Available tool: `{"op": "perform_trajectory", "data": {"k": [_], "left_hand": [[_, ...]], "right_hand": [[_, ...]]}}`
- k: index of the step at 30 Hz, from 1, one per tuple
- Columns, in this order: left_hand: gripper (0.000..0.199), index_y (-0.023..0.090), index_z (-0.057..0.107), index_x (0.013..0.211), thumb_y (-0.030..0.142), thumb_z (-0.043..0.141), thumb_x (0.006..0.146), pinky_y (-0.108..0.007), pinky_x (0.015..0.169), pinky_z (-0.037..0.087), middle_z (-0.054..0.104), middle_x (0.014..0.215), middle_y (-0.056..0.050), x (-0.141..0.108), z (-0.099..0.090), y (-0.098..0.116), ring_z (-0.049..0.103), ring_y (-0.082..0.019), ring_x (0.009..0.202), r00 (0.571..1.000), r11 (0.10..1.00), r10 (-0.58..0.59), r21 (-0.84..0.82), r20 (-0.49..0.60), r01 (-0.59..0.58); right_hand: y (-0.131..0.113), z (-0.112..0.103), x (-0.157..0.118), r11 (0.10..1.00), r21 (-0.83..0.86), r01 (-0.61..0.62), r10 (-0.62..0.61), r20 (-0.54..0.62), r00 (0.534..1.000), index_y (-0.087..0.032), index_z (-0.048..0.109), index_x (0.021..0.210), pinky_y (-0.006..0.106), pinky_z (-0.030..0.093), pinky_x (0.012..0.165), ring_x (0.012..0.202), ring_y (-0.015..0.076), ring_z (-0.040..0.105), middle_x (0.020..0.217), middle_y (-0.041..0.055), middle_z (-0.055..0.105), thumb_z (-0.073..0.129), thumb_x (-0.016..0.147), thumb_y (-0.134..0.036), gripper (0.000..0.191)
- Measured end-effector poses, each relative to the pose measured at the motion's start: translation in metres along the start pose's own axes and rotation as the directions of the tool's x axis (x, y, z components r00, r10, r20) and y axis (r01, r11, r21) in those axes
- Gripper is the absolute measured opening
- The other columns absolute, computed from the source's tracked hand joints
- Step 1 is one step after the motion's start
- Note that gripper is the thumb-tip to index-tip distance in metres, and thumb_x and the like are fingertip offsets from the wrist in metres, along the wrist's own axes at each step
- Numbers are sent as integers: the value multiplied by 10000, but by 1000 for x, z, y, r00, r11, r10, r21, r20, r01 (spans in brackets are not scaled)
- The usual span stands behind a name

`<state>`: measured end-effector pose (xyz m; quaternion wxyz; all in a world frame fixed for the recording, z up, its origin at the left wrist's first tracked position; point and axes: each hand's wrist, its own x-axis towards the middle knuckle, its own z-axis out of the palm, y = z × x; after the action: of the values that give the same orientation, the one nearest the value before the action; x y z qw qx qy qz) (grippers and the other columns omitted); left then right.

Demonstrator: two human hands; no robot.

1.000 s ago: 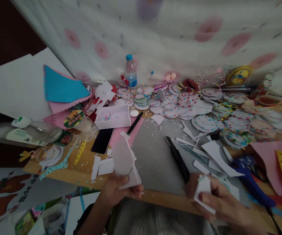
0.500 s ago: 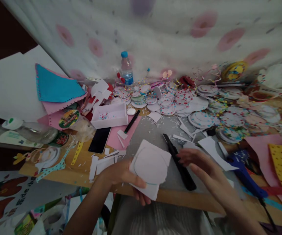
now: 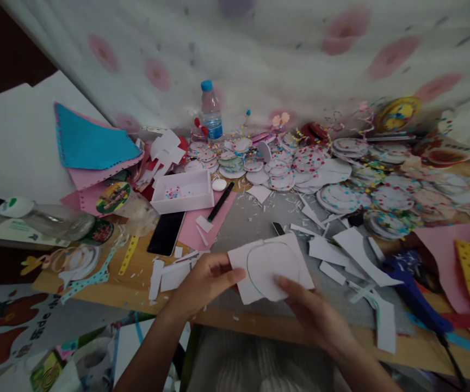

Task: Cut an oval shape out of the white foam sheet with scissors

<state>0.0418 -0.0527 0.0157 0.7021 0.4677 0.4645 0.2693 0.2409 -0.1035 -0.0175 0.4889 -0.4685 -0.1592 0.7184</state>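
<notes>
White squarish card with a green-outlined circle, lower centre of the frame
Left hand, nearly closed, pinches its left edge; right hand, half curled, grips its lower right

It's dim and gray here. My right hand looks a bit blurry. The flowery cloth is pale, the top left corner nearly black, the edges stretchy.

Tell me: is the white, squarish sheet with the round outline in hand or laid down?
In hand: the left hand holds the sheet by its left side; the right hand holds its lower right.
</notes>
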Motion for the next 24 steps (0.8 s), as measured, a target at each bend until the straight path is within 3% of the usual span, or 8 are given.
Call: {"op": "perform_trajectory", "data": {"k": [4,8,15,24], "left_hand": [[199,148,738,877,313,662,797,-248,693,472,729,869,-62,-5,-3,6,643,-186,783,994,993,-37,113,98,26],[225,144,736,868,338,699,759,-238,646,457,718,809,-54,-6,-4,8,630,-172,728,977,991,-107,95,186,91],[349,121,739,816,429,785,660,-235,610,444,675,700,-51,-4,-1,-15,588,-143,627,966,976,-93,-169,243,137],[352,95,714,780,344,857,576,-185,539,430,650,636,-40,1,18,-43,599,-111,565,943,788,-128,-547,306,284]], "right_hand": [[-16,-10,-3,982,-115,-147,160,115,980,-189,730,830,283,511,653,698,188,657,774,41,733,848,577,-363,328],[-18,-6,-2,956,-221,-191,239,217,946,-174,725,896,266,510,580,640,166,646,802,50,736,841,599,-319,351],[5,-4,-5,959,-73,-275,284,194,939,-143,705,930,246,511,513,565,147,625,764,55,719,856,552,-319,444],[7,1,-4,956,14,-292,278,268,923,-150,688,821,199,506,493,510,110,589,647,16,676,847,526,-351,390]]}}
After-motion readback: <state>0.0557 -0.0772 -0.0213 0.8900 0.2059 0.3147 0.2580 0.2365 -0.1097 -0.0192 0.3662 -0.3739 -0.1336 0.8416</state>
